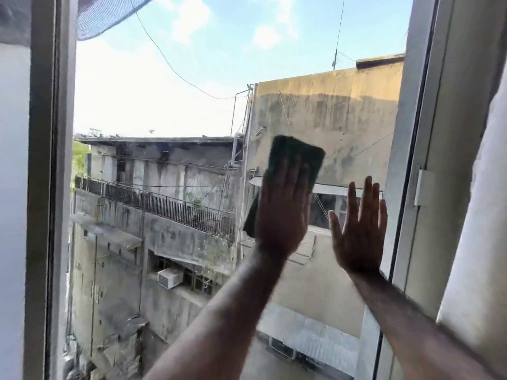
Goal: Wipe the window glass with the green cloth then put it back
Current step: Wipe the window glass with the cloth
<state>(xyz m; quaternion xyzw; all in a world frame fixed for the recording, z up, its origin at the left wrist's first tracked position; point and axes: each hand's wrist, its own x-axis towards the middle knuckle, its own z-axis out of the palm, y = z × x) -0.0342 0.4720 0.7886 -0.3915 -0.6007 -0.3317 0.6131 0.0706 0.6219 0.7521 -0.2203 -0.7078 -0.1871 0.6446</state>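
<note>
The window glass (164, 105) fills the middle of the head view, with buildings and sky behind it. My left hand (284, 209) lies flat with its palm against the pane, pressing the green cloth (295, 150) onto it right of centre. The cloth sticks out above the fingers and beside the hand's left edge. My right hand (359, 229) rests flat on the glass just to the right, fingers spread, holding nothing.
A grey window frame (44, 187) stands at the left, and another frame post (411, 160) with a small white latch (424, 187) at the right. A pale curtain (480, 242) hangs at the far right. Netting (104, 15) droops at the top left.
</note>
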